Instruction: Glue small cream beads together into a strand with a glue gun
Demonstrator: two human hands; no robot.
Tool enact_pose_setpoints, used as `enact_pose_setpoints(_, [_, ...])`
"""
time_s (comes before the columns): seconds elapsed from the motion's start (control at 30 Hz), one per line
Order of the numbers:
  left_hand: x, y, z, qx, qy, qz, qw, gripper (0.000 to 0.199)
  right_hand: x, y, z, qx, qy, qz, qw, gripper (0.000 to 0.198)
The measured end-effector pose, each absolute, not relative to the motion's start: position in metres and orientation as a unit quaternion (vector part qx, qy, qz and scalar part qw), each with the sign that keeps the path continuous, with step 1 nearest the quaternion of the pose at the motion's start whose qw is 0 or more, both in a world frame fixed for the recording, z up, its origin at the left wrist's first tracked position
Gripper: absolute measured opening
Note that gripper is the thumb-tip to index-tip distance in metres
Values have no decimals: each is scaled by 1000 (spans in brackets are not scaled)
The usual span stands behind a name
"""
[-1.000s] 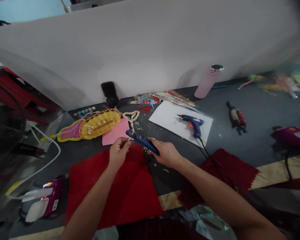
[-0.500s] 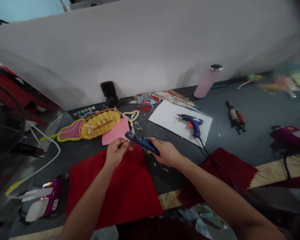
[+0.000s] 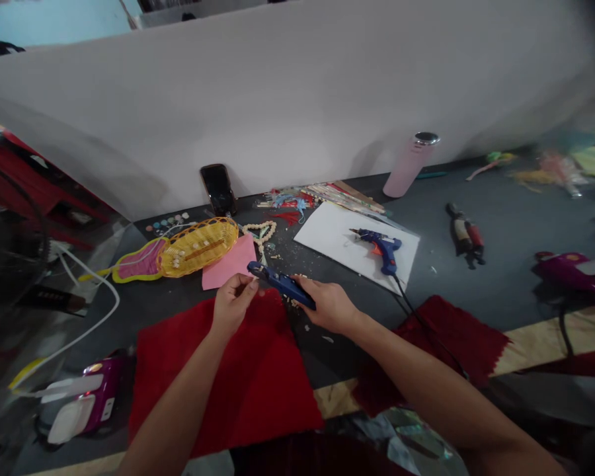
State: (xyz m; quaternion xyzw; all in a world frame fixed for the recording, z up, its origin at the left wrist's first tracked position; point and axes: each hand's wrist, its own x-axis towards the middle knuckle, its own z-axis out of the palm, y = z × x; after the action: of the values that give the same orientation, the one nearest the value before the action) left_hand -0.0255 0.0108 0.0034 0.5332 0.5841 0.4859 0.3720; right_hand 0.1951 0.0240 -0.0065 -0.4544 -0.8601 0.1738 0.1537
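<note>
Over the red cloth (image 3: 258,370), my left hand (image 3: 232,301) is closed in a pinch. A tiny pale piece (image 3: 256,280) shows at its fingertips, too small to name. My right hand (image 3: 330,304) wraps round the handles of blue pliers (image 3: 285,284), whose head points left, right by the left fingertips. Whether the jaws touch the pale piece, I cannot tell. Small pale bits (image 3: 297,301) lie on the table under and beside the pliers. Just beyond the left hand are a pink sheet (image 3: 231,263) and a loop of pale beads (image 3: 272,229) with a tassel.
A yellow woven basket (image 3: 201,248) holds a few small pale pieces. On a white board (image 3: 322,231) lies a blue glue gun (image 3: 384,248), its cord running toward my right forearm. Farther right are a pink bottle (image 3: 410,165) and dark red-handled pliers (image 3: 466,235). A phone (image 3: 219,190) leans on the partition.
The view has shifted very slightly. Both hands and the blue pliers keep nearly the same place and hold.
</note>
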Motion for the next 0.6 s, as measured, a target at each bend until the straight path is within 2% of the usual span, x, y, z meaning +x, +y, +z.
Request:
enact_pose_setpoints(0.17, [-29,11,4,520,564,481,425,21,198,28,-10,-419,-868,197,182,51])
enact_pose_setpoints(0.37, [-35,13,2,485,500,460,550,28,199,31,-12,-401,-876,198,181,53])
enact_pose_setpoints(0.6, [-39,13,1,471,488,462,571,25,199,28,-8,-416,-877,178,160,52])
